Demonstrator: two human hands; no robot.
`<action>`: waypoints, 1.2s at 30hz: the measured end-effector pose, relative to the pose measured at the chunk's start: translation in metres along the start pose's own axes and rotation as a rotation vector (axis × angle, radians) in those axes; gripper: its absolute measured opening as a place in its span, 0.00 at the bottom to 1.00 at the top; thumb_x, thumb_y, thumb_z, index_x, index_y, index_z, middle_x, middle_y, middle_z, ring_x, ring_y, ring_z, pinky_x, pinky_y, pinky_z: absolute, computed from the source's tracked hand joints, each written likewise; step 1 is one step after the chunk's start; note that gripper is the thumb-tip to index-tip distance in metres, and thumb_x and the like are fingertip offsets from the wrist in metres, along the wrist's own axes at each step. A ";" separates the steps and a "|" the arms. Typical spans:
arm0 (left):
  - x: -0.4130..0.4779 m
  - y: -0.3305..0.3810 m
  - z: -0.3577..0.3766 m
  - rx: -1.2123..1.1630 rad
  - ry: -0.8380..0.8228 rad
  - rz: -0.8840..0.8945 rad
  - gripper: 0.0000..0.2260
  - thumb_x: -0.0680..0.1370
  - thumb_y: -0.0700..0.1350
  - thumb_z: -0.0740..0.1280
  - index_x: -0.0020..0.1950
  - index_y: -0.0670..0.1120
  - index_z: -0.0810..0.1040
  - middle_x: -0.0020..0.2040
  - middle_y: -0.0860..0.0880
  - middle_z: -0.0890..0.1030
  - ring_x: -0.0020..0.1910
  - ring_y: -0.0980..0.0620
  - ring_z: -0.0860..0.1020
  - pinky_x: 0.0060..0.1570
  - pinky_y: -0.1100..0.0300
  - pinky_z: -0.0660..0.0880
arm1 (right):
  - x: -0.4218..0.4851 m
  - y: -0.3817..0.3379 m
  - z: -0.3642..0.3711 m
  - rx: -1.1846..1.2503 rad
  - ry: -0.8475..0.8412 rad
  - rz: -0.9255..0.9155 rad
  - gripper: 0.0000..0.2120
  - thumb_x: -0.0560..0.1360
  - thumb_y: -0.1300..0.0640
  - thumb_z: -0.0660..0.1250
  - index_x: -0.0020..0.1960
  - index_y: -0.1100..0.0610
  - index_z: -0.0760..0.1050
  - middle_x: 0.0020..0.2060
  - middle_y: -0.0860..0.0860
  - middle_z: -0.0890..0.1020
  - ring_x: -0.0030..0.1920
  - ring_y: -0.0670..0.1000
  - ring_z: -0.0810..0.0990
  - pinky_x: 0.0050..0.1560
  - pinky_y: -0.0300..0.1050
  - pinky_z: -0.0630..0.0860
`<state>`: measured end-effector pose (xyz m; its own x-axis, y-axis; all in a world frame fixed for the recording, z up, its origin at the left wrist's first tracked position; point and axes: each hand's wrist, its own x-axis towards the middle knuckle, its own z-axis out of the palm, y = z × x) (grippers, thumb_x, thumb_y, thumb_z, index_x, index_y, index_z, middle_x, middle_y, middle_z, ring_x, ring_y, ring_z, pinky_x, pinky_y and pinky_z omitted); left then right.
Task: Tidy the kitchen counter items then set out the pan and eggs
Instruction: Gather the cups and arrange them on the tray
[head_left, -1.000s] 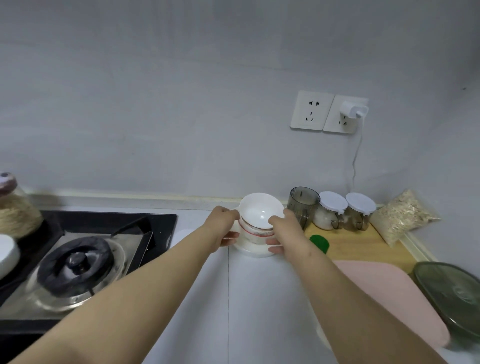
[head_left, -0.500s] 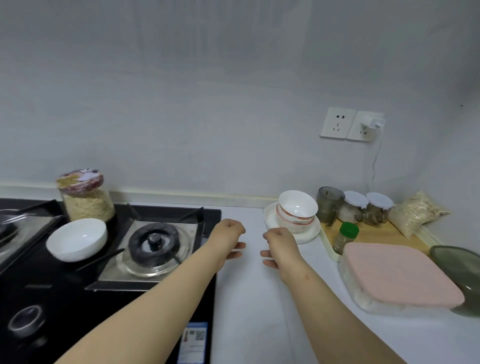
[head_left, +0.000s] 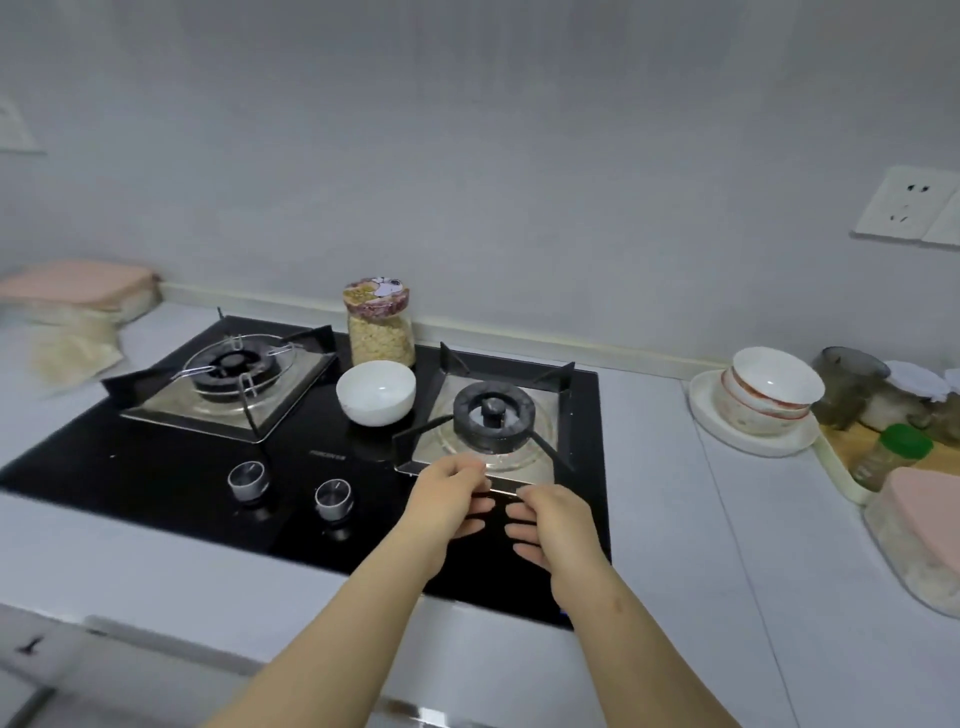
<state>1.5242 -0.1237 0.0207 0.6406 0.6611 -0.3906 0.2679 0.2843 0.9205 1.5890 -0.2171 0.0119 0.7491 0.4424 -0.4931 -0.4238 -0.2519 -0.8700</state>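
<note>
The left hand and right hand are hovering close together over the front of the black stove, just before the right burner, fingers loosely curled and holding nothing. A white bowl is sitting between the 2 burners, a grain jar standing behind it

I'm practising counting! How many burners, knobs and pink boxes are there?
Burners: 2
Knobs: 2
Pink boxes: 2
Total: 6
</note>
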 end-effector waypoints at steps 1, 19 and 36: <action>-0.002 -0.003 -0.011 -0.024 0.041 -0.010 0.06 0.79 0.42 0.60 0.45 0.49 0.75 0.44 0.49 0.79 0.39 0.54 0.77 0.40 0.61 0.75 | -0.001 0.002 0.009 -0.008 -0.026 0.012 0.06 0.78 0.60 0.60 0.44 0.54 0.72 0.42 0.54 0.80 0.46 0.53 0.80 0.55 0.52 0.77; -0.060 -0.035 -0.293 -0.390 0.751 -0.022 0.07 0.80 0.44 0.60 0.55 0.46 0.75 0.50 0.45 0.80 0.44 0.50 0.79 0.40 0.59 0.77 | -0.051 0.032 0.283 -0.330 -0.597 0.048 0.08 0.78 0.60 0.60 0.55 0.60 0.74 0.42 0.55 0.79 0.39 0.52 0.78 0.36 0.42 0.74; -0.031 -0.024 -0.631 -0.375 0.848 -0.035 0.06 0.80 0.41 0.58 0.45 0.47 0.73 0.41 0.48 0.75 0.34 0.53 0.74 0.34 0.62 0.70 | -0.087 0.060 0.638 -0.347 -0.739 0.112 0.06 0.78 0.62 0.60 0.52 0.61 0.73 0.40 0.55 0.77 0.35 0.52 0.75 0.34 0.42 0.71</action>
<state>1.0435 0.2873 0.0080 -0.1433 0.8928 -0.4270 -0.0675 0.4216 0.9042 1.1736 0.2779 0.0018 0.1319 0.8207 -0.5559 -0.2041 -0.5263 -0.8254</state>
